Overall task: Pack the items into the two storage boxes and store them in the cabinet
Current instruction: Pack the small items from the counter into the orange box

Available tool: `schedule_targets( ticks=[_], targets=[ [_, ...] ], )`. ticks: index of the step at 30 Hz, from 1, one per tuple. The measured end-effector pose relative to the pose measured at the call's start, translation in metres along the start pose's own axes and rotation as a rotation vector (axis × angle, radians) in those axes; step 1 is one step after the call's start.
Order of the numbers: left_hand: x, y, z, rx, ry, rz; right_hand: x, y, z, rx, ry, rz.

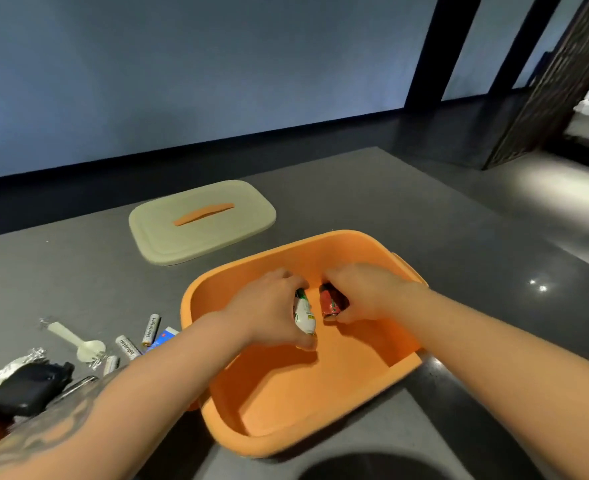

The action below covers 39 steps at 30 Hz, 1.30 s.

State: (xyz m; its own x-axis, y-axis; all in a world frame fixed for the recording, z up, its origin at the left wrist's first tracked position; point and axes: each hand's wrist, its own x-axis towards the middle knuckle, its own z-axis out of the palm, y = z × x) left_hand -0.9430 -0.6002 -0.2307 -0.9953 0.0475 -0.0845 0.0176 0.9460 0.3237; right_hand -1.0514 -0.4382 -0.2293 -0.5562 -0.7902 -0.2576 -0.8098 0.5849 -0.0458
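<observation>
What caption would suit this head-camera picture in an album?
Both hands lower batteries, white-green in the left hand, red in the right hand, into an orange box.

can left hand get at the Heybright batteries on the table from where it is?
Probably not right away: the left hand is inside the orange box holding a white battery pack. The Heybright batteries lie uncovered left of the box.

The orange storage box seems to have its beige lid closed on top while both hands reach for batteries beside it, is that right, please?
Not quite. The head view shows the beige lid lying flat on the table behind the orange storage box, which is open. The left hand and right hand are inside it, each holding a battery.
</observation>
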Motion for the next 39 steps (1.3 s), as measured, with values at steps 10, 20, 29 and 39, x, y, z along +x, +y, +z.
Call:
schedule_targets(
  ticks=[10, 20, 29, 39],
  targets=[
    [0.001, -0.010, 0.005, -0.088, 0.018, -0.085, 0.006, 0.004, 0.005, -0.072, 0.125, -0.063],
    [0.004, -0.003, 0.002, -0.444, -0.045, -0.215, -0.037, -0.030, -0.003, 0.348, 0.230, -0.182],
    [-0.002, 0.001, 0.005, -0.318, -0.215, -0.118, -0.051, -0.008, 0.006, 0.232, 0.184, 0.012],
    [-0.006, -0.007, 0.000, -0.270, 0.158, -0.073, -0.037, 0.003, -0.009, 0.080, 0.100, 0.344]
  ],
)
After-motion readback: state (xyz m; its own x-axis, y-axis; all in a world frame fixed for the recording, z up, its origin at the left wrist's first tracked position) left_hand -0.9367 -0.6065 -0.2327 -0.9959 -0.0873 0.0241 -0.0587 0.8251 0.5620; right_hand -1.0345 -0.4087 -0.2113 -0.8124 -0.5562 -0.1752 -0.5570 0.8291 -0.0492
